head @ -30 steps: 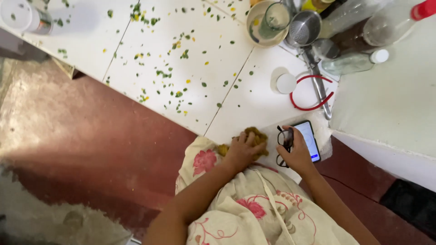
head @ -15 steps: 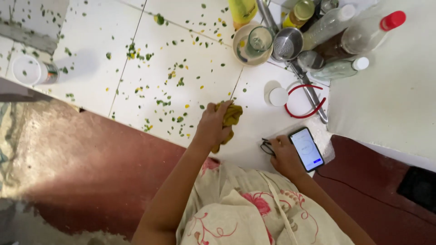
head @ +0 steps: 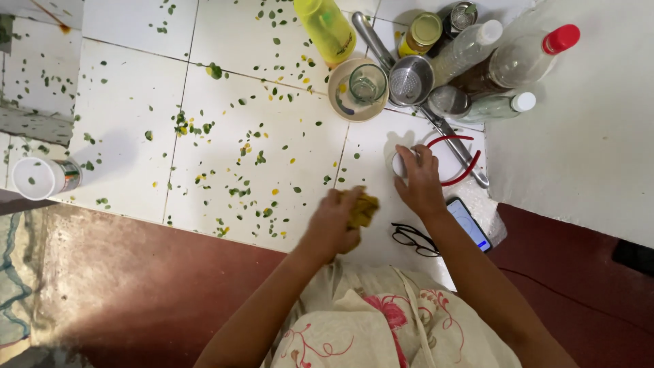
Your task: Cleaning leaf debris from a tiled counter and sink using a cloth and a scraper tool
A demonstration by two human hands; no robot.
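My left hand (head: 332, 226) is balled tight around 1 yellow rag (head: 364, 210) on the leaf-littered white tile counter (head: 225, 102). Right hand (head: 419, 180) presses 1 small white lid (head: 400, 164), fingers closed over it. Nearby: 1 pair of glasses (head: 415, 239), 1 phone (head: 469, 223), 3 clear bottles (head: 504, 65).

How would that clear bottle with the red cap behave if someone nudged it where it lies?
The clear bottle with the red cap lies on its side, so its round body would probably roll. It leans against other bottles, which may stop it, or it could jostle them. It looks like thin plastic, likely light and not fragile.
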